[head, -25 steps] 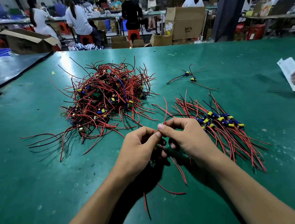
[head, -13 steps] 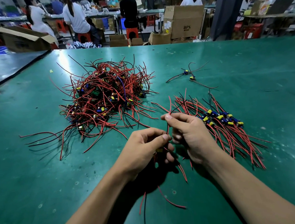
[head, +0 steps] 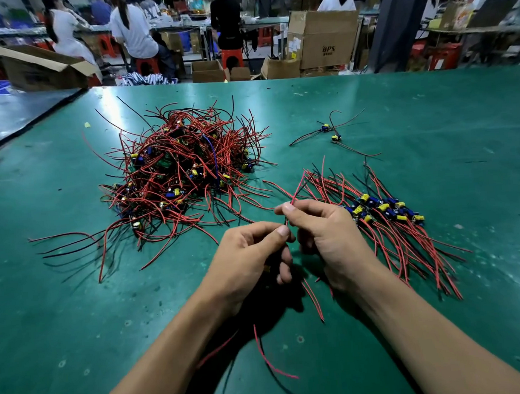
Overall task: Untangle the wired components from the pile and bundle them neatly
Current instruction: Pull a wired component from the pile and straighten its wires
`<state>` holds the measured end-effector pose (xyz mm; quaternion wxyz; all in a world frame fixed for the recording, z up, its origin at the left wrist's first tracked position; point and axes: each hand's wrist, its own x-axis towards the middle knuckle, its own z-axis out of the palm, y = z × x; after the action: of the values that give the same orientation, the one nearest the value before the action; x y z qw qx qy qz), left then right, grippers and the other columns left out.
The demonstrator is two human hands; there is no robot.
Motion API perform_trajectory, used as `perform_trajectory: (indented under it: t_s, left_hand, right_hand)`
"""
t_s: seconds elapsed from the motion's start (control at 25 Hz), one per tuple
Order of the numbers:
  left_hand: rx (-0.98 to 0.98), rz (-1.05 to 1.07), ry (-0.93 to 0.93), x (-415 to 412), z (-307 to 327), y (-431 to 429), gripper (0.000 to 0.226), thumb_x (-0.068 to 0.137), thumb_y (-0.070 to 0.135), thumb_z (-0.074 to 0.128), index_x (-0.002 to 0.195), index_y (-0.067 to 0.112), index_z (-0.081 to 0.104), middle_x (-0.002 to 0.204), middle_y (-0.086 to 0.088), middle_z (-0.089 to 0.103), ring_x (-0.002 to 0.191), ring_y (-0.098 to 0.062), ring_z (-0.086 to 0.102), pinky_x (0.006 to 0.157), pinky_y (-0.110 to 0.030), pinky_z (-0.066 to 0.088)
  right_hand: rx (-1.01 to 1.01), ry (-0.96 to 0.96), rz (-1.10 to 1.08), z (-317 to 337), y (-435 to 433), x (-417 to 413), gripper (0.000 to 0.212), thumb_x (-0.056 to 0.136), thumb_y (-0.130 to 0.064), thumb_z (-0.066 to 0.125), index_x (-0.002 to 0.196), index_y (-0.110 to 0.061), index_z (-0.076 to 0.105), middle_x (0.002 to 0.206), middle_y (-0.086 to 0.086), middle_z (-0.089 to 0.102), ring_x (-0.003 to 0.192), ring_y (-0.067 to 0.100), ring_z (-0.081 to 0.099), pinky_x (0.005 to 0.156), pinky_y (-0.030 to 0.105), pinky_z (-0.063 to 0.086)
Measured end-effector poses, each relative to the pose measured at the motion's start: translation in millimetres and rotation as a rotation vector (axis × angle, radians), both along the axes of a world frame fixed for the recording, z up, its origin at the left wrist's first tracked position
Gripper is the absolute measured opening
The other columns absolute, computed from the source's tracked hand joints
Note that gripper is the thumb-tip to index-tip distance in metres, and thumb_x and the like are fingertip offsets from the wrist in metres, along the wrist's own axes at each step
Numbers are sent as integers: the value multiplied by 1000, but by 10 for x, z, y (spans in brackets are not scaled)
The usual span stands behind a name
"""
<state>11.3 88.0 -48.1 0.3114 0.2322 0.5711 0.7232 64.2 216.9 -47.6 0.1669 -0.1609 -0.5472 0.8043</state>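
Note:
A tangled pile (head: 182, 168) of red and black wired components lies on the green table (head: 75, 320), left of centre. To the right, a sorted row of components (head: 388, 218) lies with blue and yellow parts side by side and wires fanned out. My left hand (head: 248, 260) grips one wired component, its red and black leads (head: 271, 360) hanging below toward me. My right hand (head: 324, 235) pinches a thin red wire (head: 296, 194) of the same piece between thumb and forefinger, the wire end pointing up. The two hands almost touch.
Two loose components (head: 329, 130) lie apart at the back right of the table. A darker mat (head: 3, 114) adjoins at the far left. Beyond the table's far edge stand cardboard boxes (head: 322, 36) and several seated people.
My right hand has slid up along the red wire and away from the left hand. The hanging leads have shifted lower. The paper and other person's hand at the right edge are out of view.

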Motion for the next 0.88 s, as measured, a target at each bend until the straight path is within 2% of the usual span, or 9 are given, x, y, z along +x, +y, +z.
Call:
perform_trajectory:
  t_s: [0.08,0.16,0.32,0.44,0.52,0.6,0.72,0.88]
  left_hand:
    - [-3,-79,-38,9,12,-10,15,95,8,54,87,-3,60,57,-11,57,40,-17,54,43,-22,45]
    - [-12,-132,-66,24,14,-27,14,95,7,54,86,-3,59,57,-12,58,41,-18,56,44,-23,46]
    - [-11,-71,-125,43,-15,-2,15,95,6,54,84,-2,59,62,-17,59,50,-25,60,50,-27,51]
    - [-21,67,-65,54,-60,32,14,96,7,55,88,-3,62,55,-15,52,44,-24,57,44,-23,47]
    - [-30,130,-27,42,-82,44,18,97,12,55,88,-3,62,49,-10,48,38,-20,54,39,-21,44]
    - [-38,134,-11,30,-89,39,22,98,15,55,84,-2,59,48,-7,49,36,-19,50,38,-20,41]
    - [-53,98,33,24,-100,22,26,99,16,53,79,-2,54,48,-3,48,34,-15,45,37,-18,35]
    - [-72,59,96,4,-105,14,30,100,12,49,86,-14,51,47,-2,44,32,-13,43,36,-17,32]
  right_hand:
    - [55,37,-72,0,49,-23,11,93,-15,67,89,-7,74,46,-3,48,35,9,36,43,18,32]
    - [113,38,-131,-10,78,-44,15,95,-15,65,85,-11,75,51,-9,51,37,6,29,44,21,22]
    - [23,9,-101,-32,65,-51,28,97,-20,63,72,-14,76,58,-5,45,36,5,28,39,17,24]
    - [39,-26,-29,-37,41,-34,26,95,-21,65,73,-13,75,55,-2,38,36,5,27,38,17,24]
    - [64,-26,23,-32,28,-3,19,92,-21,68,79,-7,73,53,0,39,36,7,30,37,16,27]
    - [24,-15,112,-30,-22,33,19,88,-17,73,87,1,69,52,8,45,35,13,41,38,19,39]
    - [-9,-43,171,-16,-69,64,19,84,-14,77,95,1,71,72,17,65,49,23,61,46,28,53]
    - [234,-62,92,-10,-29,50,20,91,-22,71,93,-4,77,78,11,72,62,18,67,54,25,54]
